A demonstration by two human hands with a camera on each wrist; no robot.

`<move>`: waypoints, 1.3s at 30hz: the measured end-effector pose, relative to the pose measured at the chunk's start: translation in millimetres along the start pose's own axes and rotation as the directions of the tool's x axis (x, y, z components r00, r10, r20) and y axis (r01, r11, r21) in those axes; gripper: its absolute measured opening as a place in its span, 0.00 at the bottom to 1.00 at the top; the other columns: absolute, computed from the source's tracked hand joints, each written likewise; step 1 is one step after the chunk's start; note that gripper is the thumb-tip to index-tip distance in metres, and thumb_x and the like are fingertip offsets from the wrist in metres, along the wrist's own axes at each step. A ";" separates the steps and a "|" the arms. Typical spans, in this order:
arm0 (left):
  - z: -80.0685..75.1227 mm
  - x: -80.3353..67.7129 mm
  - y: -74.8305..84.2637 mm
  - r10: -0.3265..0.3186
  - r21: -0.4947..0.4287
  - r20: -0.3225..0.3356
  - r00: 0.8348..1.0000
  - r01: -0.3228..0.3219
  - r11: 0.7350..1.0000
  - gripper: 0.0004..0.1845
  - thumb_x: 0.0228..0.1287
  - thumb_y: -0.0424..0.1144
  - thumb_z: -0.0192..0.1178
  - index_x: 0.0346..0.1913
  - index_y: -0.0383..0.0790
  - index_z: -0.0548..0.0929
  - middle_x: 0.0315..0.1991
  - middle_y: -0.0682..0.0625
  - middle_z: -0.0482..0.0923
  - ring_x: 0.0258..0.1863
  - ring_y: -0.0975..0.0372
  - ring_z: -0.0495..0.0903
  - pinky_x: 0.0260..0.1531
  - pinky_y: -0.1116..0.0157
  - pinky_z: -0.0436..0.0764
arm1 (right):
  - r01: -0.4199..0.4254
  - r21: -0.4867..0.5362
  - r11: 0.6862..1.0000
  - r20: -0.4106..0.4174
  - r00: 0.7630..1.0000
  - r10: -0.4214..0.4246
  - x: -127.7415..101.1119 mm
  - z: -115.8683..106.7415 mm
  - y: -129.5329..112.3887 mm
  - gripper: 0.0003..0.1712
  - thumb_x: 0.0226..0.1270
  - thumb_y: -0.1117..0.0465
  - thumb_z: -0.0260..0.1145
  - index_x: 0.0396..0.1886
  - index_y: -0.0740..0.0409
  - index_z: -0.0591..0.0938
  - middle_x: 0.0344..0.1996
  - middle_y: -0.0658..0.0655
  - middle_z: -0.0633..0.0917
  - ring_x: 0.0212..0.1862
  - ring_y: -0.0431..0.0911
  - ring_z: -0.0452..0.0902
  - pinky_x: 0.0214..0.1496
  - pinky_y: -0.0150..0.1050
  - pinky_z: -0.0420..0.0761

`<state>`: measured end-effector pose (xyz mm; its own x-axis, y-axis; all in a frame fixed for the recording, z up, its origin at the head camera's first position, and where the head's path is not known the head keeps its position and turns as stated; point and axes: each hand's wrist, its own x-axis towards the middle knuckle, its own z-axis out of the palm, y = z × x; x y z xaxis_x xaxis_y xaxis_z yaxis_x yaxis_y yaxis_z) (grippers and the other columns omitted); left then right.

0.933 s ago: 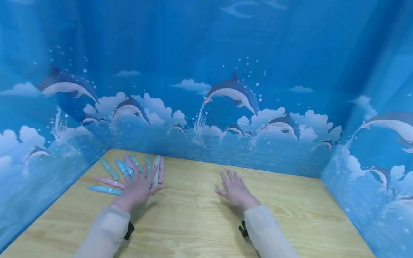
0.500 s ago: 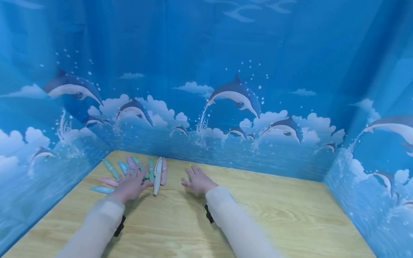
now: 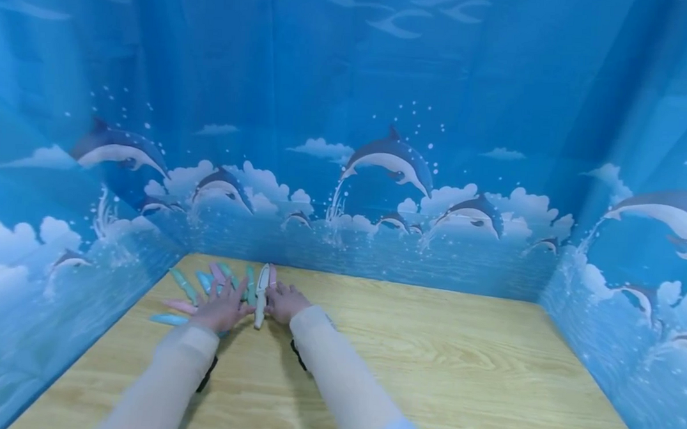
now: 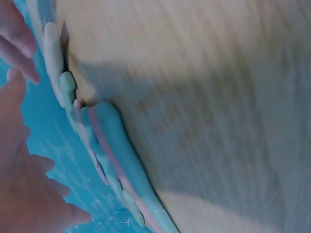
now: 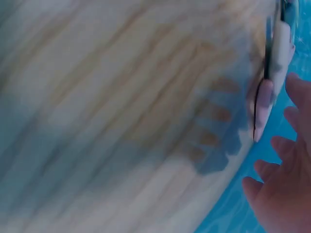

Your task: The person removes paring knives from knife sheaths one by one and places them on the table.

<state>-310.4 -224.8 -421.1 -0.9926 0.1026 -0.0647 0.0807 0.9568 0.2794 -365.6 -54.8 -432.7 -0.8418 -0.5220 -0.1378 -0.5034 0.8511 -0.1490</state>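
Several slim, knife-shaped pieces in pastel colours lie fanned out at the table's back left. My left hand (image 3: 221,308) spreads its fingers low over the middle of them, partly hiding some. Uncovered are a green piece (image 3: 185,285), a pink one (image 3: 180,306) and a blue one (image 3: 169,319). A white piece (image 3: 261,304) with a long slot lies between my two hands. Just to its right is my right hand (image 3: 288,303), overlapping another pink piece (image 3: 272,275). In the right wrist view its relaxed fingers show beside the white piece (image 5: 280,53), holding nothing.
The wood-grain table (image 3: 429,359) stretches to the right and toward the front. Blue dolphin-print curtain (image 3: 342,240) encloses its back and both sides. The pieces lie close to the back edge, near the left corner.
My right hand has swept left across the table to the white piece. My left hand has shifted slightly left, uncovering the white piece, and stays spread over the others.
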 end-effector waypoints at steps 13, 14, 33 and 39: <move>13.0 -1.6 19.4 -0.031 0.041 0.038 0.999 0.029 0.999 0.39 0.71 0.59 0.49 0.76 0.43 0.52 0.74 0.29 0.43 0.71 0.30 0.42 0.64 0.29 0.43 | -0.022 0.084 0.996 0.029 0.999 0.019 11.8 16.3 1.5 0.28 0.77 0.49 0.50 0.73 0.44 0.63 0.73 0.54 0.64 0.71 0.51 0.63 0.71 0.41 0.65; 13.0 -0.6 22.0 -0.022 0.045 0.034 0.999 0.020 0.999 0.39 0.71 0.59 0.49 0.76 0.42 0.52 0.74 0.29 0.44 0.71 0.30 0.42 0.64 0.29 0.44 | -0.013 0.081 0.997 0.016 1.000 0.012 10.1 15.3 2.8 0.26 0.77 0.50 0.51 0.71 0.46 0.66 0.71 0.56 0.66 0.70 0.50 0.65 0.70 0.40 0.67; 27.4 23.1 7.6 -0.058 0.079 0.116 0.992 0.049 0.996 0.40 0.69 0.66 0.44 0.76 0.46 0.55 0.76 0.32 0.43 0.73 0.32 0.37 0.62 0.27 0.44 | -0.121 0.177 0.977 -0.126 0.982 0.144 -2.4 -3.0 7.4 0.43 0.65 0.74 0.60 0.74 0.39 0.60 0.44 0.61 0.86 0.43 0.52 0.84 0.45 0.42 0.83; 13.6 10.6 28.3 -0.057 0.072 0.094 0.994 0.051 0.996 0.37 0.71 0.59 0.49 0.75 0.42 0.57 0.75 0.31 0.46 0.73 0.33 0.41 0.65 0.31 0.47 | -0.160 0.213 0.964 0.031 0.987 0.157 -11.1 -7.6 31.8 0.44 0.64 0.76 0.59 0.75 0.39 0.60 0.52 0.64 0.83 0.49 0.53 0.82 0.61 0.44 0.76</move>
<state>-317.4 -193.0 -426.9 -0.9827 0.0726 -0.1702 0.0367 0.9779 0.2056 -373.7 -21.5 -428.5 -0.9041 -0.3829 -0.1895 -0.3087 0.8921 -0.3299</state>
